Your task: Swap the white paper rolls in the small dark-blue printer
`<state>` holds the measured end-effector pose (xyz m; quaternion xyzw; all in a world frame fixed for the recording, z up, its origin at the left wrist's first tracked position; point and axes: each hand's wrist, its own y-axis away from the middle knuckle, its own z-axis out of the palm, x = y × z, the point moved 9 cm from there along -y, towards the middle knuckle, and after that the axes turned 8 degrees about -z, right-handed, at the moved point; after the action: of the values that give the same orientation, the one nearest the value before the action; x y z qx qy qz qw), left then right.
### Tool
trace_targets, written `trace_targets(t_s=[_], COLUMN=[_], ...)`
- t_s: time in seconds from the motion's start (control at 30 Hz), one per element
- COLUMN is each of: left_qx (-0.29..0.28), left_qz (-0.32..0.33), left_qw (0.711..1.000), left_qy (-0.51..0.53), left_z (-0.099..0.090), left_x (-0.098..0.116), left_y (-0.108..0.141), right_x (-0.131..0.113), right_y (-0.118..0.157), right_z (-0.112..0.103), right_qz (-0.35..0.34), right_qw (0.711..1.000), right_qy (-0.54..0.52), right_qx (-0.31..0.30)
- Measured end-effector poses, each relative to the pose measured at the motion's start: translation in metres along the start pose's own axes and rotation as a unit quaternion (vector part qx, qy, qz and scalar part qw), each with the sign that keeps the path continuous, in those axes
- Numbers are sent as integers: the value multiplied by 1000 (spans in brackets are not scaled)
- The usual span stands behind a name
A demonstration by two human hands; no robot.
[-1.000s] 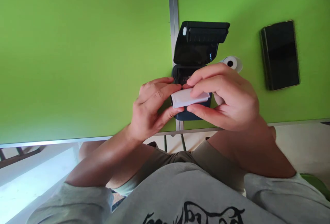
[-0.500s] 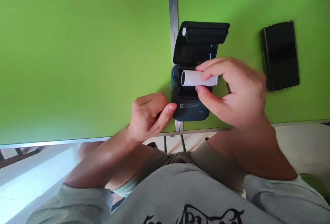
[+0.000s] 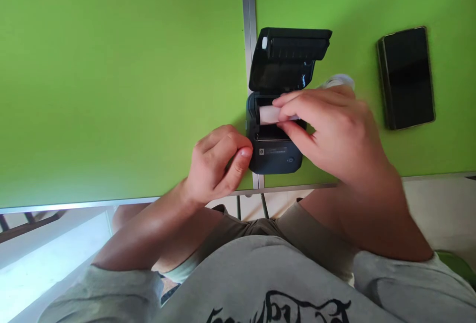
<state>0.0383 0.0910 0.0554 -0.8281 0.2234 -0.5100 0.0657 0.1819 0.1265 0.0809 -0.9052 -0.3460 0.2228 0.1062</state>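
Observation:
A small dark label printer lies on the green table with its lid swung up and back. In its open bay is a white paper roll, lying crosswise and partly covered by my fingers. My right hand pinches the roll between thumb and fingers from the right. My left hand is closed, its curled fingers and thumb against the printer's left side. Nothing shows inside the left fist.
A black phone-like slab lies at the right, apparently on top of another dark item. Behind my right hand a clear, whitish round object shows in part. A metal seam divides the table, whose front edge is close to my body.
My right hand has lowered the paper roll into the bay and shifted slightly left. The clear round object has come into sight behind it. My left hand has barely moved.

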Motion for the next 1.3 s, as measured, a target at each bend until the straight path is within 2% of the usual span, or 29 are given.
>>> trace_targets(t_s=[0.13, 0.27, 0.47, 0.53, 0.7, 0.87, 1.0, 1.07, 1.17, 1.23, 1.3], left_qx=[-9, -5, 17, 4, -56, -101, -87, -70, -56, -60, -65], left_qz=[0, 1, -58, -59, 15, 25, 44, 53, 61, 59, 58], left_qw=[1000, 1000, 993, 993, 994, 992, 993, 994, 995, 996, 996], left_qy=[0, -10, -97, -98, -95, -73, -72, -68, -48, -31, -13], left_z=[1, 1, 1, 5, 19, 25, 22, 19, 16, 15, 14], left_x=[-1, -2, -16, -19, -13, -14, -10, -8, -6, -6, -6], left_y=[1, 2, 2, 3, 7, 8, 6, 6, 7, 8, 9], right_x=[8, 5, -14, -16, -19, -17, -6, 1, 14, 21, 25], right_y=[-1, -3, -2, -1, 2, 7, 5, 5, 7, 11, 13], right_z=[2, 2, -10, -14, -13, -9, -20, -28, -33, -35, -33], right_qz=[25, 26, -48, -58, -74, -75, -57, -52, -7, 33, 57], right_qw=[1000, 999, 997, 998, 997, 994, 993, 992, 991, 988, 988], right_qy=[9, 19, 58, 40, -15, -68, -99, -83, -48, -20, 1], right_qx=[0, -10, -5, 0, -16, -37, 27, 79, 128, 148, 142])
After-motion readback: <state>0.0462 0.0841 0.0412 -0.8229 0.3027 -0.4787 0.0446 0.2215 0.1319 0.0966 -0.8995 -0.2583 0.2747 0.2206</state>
